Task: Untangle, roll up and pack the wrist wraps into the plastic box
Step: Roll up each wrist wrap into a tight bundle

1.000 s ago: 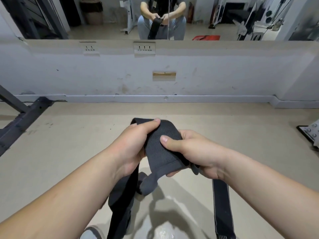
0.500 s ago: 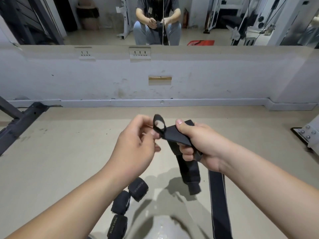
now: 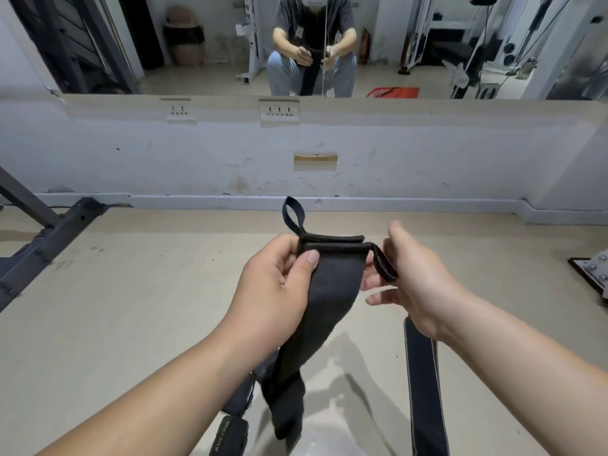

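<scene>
my left hand (image 3: 276, 284) pinches the top left corner of a black wrist wrap (image 3: 329, 291), thumb pressed flat on its front. my right hand (image 3: 414, 284) grasps the opposite corner with curled fingers, and one thumb loop (image 3: 383, 263) drapes over them. a second loop (image 3: 291, 215) stands upright above the left corner. the top edge shows two layers, and i cannot tell whether that is one wrap or two. the wrap hangs in the air down toward the floor. below it, rolled wraps (image 3: 230, 432) lie near my left forearm, and a flat strap (image 3: 424, 390) lies stretched out under my right.
</scene>
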